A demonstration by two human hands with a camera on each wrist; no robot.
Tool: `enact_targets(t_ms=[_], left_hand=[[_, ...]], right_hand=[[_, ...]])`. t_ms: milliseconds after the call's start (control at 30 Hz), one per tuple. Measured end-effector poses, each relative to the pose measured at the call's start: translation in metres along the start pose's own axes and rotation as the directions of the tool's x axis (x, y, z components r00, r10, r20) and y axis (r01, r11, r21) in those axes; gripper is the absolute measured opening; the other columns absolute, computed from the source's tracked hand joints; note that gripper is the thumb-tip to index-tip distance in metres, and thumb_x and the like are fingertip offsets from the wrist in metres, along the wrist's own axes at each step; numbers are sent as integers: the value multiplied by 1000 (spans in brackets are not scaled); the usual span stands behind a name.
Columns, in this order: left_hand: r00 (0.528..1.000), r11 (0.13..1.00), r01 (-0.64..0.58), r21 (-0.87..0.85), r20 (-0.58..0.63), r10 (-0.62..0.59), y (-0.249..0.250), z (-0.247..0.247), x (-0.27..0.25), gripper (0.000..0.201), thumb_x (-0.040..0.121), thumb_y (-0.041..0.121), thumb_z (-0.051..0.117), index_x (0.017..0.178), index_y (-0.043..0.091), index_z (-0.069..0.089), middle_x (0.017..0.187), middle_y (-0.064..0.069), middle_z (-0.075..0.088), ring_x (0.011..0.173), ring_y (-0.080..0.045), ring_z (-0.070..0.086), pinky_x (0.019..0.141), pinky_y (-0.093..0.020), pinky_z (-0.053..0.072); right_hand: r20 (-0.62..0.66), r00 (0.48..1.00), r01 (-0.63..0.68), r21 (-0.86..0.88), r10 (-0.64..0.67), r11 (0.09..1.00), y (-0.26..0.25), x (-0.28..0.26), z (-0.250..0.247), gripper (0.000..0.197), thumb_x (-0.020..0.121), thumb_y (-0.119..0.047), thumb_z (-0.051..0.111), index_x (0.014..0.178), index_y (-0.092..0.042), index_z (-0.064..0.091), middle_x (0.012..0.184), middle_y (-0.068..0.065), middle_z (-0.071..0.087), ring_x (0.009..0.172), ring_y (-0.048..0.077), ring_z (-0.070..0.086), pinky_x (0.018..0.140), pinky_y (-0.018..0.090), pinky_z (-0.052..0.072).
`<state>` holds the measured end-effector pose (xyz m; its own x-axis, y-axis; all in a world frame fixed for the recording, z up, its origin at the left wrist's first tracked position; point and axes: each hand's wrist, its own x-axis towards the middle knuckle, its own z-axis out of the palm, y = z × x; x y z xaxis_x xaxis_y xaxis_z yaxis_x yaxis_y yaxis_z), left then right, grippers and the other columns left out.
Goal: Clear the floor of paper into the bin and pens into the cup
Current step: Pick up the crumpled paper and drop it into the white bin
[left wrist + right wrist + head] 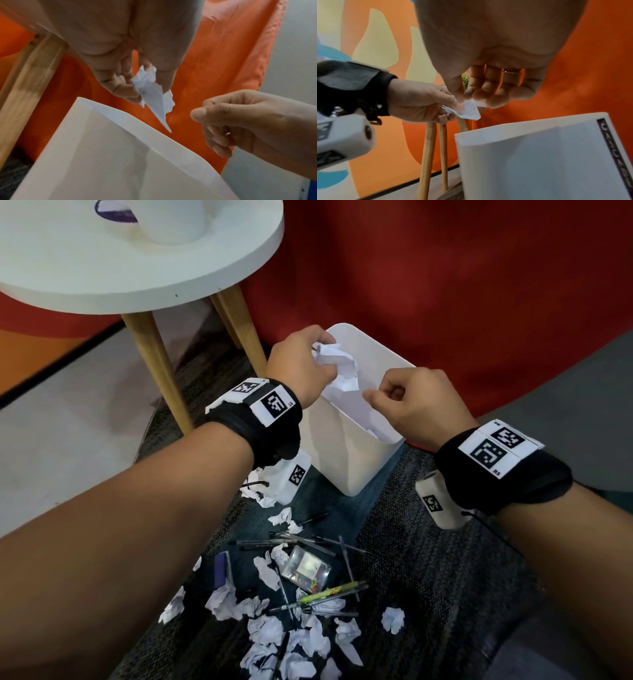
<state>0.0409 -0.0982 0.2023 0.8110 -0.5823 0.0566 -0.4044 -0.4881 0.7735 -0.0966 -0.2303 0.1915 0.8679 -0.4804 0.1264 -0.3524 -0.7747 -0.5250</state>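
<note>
Left hand (301, 364): fingers pinching crumpled white paper ball (337, 366) above tall white plastic bin (346, 453).
Right hand (416, 405): fingers curled, empty, over bin.

The head view looks steeply down from above onto both forearms, the white bin (356, 446) and the littered carpet (428, 577). Each wrist view sits close under its palm, looking along the fingers (120, 86) toward the orange wall (582, 81). All three share the bin's rim just below the fingers and the crumpled paper (337, 366).
</note>
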Motion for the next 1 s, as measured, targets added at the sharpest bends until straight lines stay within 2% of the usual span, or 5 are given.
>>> enact_targets(t_ms=[400,533,700,833,1000], left_hand=[[998,994,-69,-84,3,70,-10,14,-19,16,81,32,66,95,25,63,77,9,58,61,-3,49,66,-26,45],[996,995,-30,-99,80,38,-36,25,-49,7,80,24,63,86,20,63,63,6,53,56,-8,48,59,-25,41],[953,996,81,39,290,-89,-88,61,-95,6,80,20,63,83,15,64,64,-2,60,61,-16,53,62,-27,42],[801,975,63,214,571,-177,-114,97,-135,5,83,25,61,86,21,63,69,8,59,69,-16,58,64,-25,44],[401,896,-346,277,907,-126,-138,151,-203,18,84,25,62,102,23,59,100,-3,64,90,-26,60,67,-27,39]], right_hand=[[95,959,252,140,-266,958,-28,-22,-4,35,88,-34,63,60,-14,54,48,-7,42,48,9,41,52,19,30],[420,797,485,-15,-435,874,-44,-55,28,33,89,-46,52,64,-25,46,58,-8,51,55,13,47,55,30,39],[848,458,627,-95,-268,773,-22,-104,97,33,91,-53,48,78,-24,54,78,-1,60,69,26,58,57,28,39],[967,251,603,-191,43,774,24,-135,146,35,87,-52,60,102,-22,65,100,4,66,88,29,65,65,30,46],[968,161,538,-248,190,806,66,-166,169,43,80,-39,74,114,-15,63,113,9,66,99,30,65,73,33,50]])
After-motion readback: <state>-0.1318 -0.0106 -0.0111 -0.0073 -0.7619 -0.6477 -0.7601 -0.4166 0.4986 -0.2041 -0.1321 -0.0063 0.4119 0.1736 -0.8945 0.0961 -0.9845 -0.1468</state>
